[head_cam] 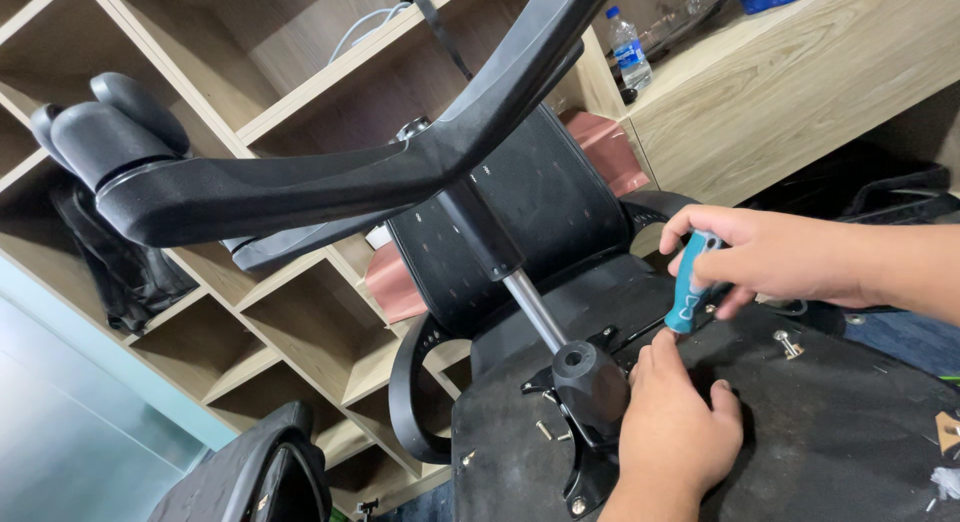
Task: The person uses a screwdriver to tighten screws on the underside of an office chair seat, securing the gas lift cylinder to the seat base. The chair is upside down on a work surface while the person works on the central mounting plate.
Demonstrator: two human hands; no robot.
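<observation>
Left hand (675, 422) lies nearest, fingers curled loosely, holding nothing, pressed flat on the upturned chair seat (830, 432) to steady it. Just past its fingertips the right hand (775, 254) grips a teal screwdriver (688, 287), tip down toward the mechanism plate (590, 382). Loose bolt (787, 343) beyond; wheel base (330, 177) overhead.

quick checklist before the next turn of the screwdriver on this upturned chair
1. Right hand grips the teal screwdriver: ok.
2. Left hand steadies near the tip, on the seat underside: ok.
3. Tip seated in a screw: cannot tell, hidden by fingers.
4. Loose bolt lies apart on the seat, could roll: not ok.
5. Chair base hangs overhead, clear of both hands: ok.
</observation>
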